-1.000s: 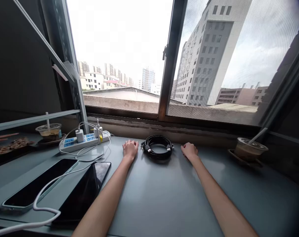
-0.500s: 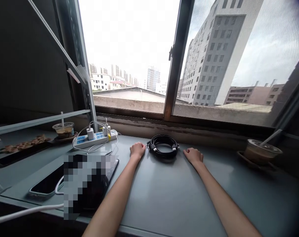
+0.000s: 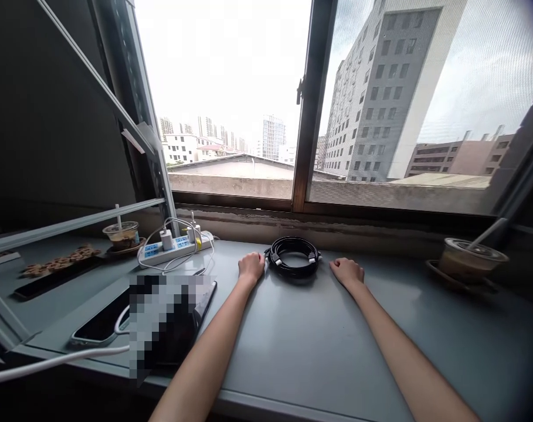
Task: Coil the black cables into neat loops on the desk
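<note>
A coiled black cable (image 3: 295,271) with two silver-tipped connectors lies on the grey table (image 3: 292,351) near the window wall. Just left of the coil, my left hand (image 3: 251,267) rests on the table in a loose fist, close to the cable but not gripping it. My right hand (image 3: 348,272) is likewise closed in a fist on the table, a short gap to the right of the coil. Nothing shows in either hand.
A white power strip (image 3: 169,252) with chargers, a phone (image 3: 101,322), a partly blurred tablet (image 3: 182,328) and a white cable (image 3: 55,361) lie left. Drink cups stand far left (image 3: 123,236) and right (image 3: 471,261). A metal frame (image 3: 73,223) crosses the left.
The view has shifted slightly, so objects on the left appear further right. Both hands remain closed in fists beside the coil, and the cable has not visibly moved on the table.
</note>
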`<state>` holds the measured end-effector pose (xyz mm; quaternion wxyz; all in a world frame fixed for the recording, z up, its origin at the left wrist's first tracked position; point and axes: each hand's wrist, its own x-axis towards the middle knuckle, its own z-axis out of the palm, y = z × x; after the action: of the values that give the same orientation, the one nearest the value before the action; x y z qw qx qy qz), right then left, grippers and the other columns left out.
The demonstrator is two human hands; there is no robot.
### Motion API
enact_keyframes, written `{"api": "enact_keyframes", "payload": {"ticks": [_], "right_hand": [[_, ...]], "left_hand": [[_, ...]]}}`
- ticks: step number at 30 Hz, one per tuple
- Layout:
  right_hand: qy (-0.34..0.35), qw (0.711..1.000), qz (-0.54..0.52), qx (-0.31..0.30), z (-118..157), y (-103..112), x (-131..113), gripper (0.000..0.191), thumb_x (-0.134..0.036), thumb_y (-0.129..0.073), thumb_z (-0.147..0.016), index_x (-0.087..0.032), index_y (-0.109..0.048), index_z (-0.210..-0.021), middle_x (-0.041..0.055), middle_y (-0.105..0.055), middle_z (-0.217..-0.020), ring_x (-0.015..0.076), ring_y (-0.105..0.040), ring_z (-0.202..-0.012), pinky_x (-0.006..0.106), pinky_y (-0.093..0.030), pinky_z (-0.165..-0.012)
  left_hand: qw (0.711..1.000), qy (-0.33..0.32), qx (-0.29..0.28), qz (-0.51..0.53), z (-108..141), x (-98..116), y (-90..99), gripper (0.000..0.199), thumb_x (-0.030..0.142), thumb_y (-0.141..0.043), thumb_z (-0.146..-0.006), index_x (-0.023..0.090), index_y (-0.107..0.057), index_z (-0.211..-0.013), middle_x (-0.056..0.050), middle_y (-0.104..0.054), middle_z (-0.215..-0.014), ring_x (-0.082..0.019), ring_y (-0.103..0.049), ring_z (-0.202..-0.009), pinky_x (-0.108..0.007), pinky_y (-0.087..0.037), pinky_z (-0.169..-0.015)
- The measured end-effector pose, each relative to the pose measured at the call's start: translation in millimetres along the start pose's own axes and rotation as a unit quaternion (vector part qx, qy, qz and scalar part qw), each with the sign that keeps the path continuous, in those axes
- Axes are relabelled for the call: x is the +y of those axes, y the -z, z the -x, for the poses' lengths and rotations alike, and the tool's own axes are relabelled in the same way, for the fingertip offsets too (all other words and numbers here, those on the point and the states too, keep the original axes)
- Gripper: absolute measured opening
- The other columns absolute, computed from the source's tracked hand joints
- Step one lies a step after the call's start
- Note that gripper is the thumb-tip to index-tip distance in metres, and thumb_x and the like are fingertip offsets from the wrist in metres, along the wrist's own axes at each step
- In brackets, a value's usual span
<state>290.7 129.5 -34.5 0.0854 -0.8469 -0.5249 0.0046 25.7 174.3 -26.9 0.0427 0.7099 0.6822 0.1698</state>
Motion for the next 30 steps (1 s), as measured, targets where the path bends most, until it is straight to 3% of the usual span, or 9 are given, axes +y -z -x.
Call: {"api": "enact_keyframes", "payload": {"ticks": [6, 17, 30], "right_hand": [[0.002, 1.0, 0.005, -0.002, 0.5, -0.3, 0.2, 0.026, -0.037, -0.047, -0.092, -0.016, -0.06, -0.099, 0.0057, -0.061, -0.099, 0.0155, -0.059, -0.088, 0.035, -0.049, -0.08], [0.007, 1.0, -0.002, -0.005, 0.7, 1.3, -0.5, 0.026, -0.037, -0.048, -0.091, -0.015, -0.059, -0.101, 0.0061, -0.061, -0.102, 0.016, -0.059, -0.09, 0.036, -0.049, -0.081], [0.01, 1.0, -0.015, 0.0, 0.2, 1.0, -2.1, 0.026, -0.036, -0.049, -0.091, -0.015, -0.059, -0.102, 0.0063, -0.061, -0.103, 0.0163, -0.059, -0.091, 0.037, -0.049, -0.081]], "left_hand": [[1.0, 0.002, 0.018, 0.01, 0.3, 1.9, 0.6, 0.041, 0.044, -0.038, -0.091, 0.013, -0.053, -0.113, -0.006, -0.063, -0.091, -0.017, -0.061, -0.082, -0.039, -0.047, -0.079], [0.999, -0.018, 0.026, 0.018, 1.2, 0.8, 2.5, 0.044, 0.044, -0.029, -0.093, 0.014, -0.05, -0.116, -0.007, -0.065, -0.09, -0.018, -0.062, -0.083, -0.037, -0.045, -0.078], [0.999, -0.035, 0.007, -0.024, -2.0, -0.4, 0.4, 0.035, 0.041, -0.042, -0.09, 0.014, -0.057, -0.105, -0.006, -0.063, -0.095, -0.017, -0.06, -0.085, -0.038, -0.048, -0.079]]}}
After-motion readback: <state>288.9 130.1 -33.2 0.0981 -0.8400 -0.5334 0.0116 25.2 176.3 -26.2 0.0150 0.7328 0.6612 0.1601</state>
